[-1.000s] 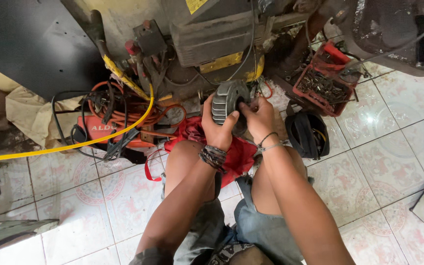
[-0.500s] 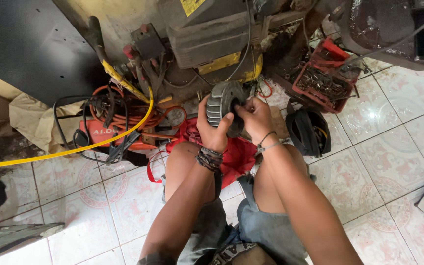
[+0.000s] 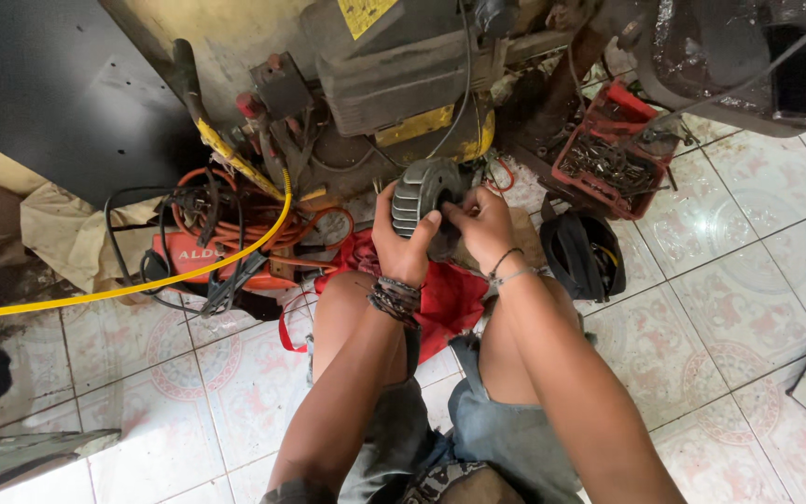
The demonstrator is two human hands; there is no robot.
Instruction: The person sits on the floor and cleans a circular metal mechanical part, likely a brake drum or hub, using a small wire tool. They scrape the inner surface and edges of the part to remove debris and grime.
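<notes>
At the far left I see a dark metal panel (image 3: 58, 84) leaning above a crumpled tan cloth (image 3: 58, 233). A yellow hose (image 3: 123, 287) runs from the left edge across the tiled floor (image 3: 748, 308) and curves up toward the machine. Just right of the cloth lies a tangle of orange cable (image 3: 235, 219) with black leads on top of a red-orange tool case (image 3: 188, 254).

At centre, a grimy yellow and grey machine (image 3: 394, 84) stands against the floor. Directly in front of it I hold a grey finned round part (image 3: 417, 201), upright on its edge, between both hands and above my knees. My left hand (image 3: 401, 245) is clamped on the finned rim, thumb across the front, fingers wrapped behind; beaded bracelets sit on that wrist. My right hand (image 3: 479, 224) is closed at the dark centre of the part, fingertips pinched together there; I cannot tell what they pinch. Under the hands a red cloth bag (image 3: 445, 294) lies over my lap.

Further right a black pouch (image 3: 588, 254) rests on the tiles, near my right forearm. Behind it a red tray (image 3: 608, 163) holds small metal hardware. A large dark housing (image 3: 739, 56) fills the upper right corner.
</notes>
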